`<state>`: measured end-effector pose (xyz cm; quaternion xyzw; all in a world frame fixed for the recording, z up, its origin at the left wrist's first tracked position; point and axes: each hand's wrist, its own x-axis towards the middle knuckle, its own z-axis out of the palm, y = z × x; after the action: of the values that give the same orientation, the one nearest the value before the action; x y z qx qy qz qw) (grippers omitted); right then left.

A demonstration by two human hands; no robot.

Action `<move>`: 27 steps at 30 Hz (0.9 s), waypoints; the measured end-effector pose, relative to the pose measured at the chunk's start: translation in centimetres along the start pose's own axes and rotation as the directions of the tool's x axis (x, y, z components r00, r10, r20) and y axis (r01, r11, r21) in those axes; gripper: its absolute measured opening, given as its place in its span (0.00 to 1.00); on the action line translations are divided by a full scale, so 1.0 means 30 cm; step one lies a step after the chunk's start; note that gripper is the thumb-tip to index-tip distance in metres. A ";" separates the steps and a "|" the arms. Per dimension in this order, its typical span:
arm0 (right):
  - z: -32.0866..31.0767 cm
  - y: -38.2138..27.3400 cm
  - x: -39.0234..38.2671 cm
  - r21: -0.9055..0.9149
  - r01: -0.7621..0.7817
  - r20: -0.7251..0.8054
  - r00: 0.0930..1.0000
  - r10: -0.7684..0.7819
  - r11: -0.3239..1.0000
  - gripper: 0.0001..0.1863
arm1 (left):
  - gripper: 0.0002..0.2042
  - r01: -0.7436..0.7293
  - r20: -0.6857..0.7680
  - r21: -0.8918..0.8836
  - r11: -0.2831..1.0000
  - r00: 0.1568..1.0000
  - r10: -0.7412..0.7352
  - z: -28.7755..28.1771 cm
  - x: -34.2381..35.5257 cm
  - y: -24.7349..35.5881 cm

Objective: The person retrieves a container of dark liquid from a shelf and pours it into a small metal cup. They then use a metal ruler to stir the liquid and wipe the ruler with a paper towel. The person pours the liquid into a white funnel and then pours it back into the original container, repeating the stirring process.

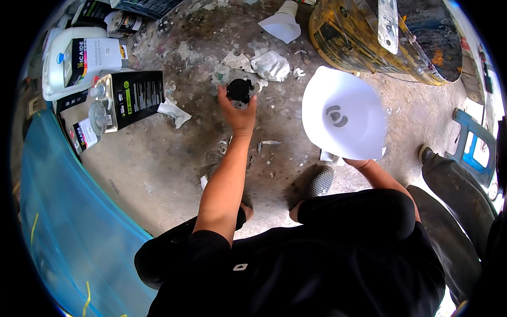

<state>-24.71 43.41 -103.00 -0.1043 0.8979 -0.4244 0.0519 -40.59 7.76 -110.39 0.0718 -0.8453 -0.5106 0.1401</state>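
Note:
My left hand (238, 115) reaches forward over the floor. Its fingers and thumb curve round the near sides of a small round container (238, 90), black on top with a rough dark rim. On the right, my right hand (357, 162) grips the near edge of a white paper paint strainer (343, 98). The strainer is a wide cone, opened toward me, with grey mesh patches at its middle. Most of the right hand's fingers are hidden behind the paper.
Crumpled white paper (270, 66) and another paper cone (282, 24) lie ahead. A paint-stained yellow bucket (343, 39) stands far right. Metal cans (140, 98) and a white jug (55, 63) stand left, beside blue plastic sheeting (68, 211). Another person's leg (454, 179) is at right.

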 end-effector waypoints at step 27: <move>-0.006 -0.045 0.055 -0.118 0.049 -0.058 0.997 -0.056 0.992 0.16 | 0.49 -0.220 -0.049 -0.223 0.950 0.976 0.214 -0.087 0.103 0.126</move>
<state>-26.15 42.33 -101.86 -0.1176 0.9193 -0.3756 0.0068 -42.63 6.50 -105.41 -0.0318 -0.7823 -0.5845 0.2129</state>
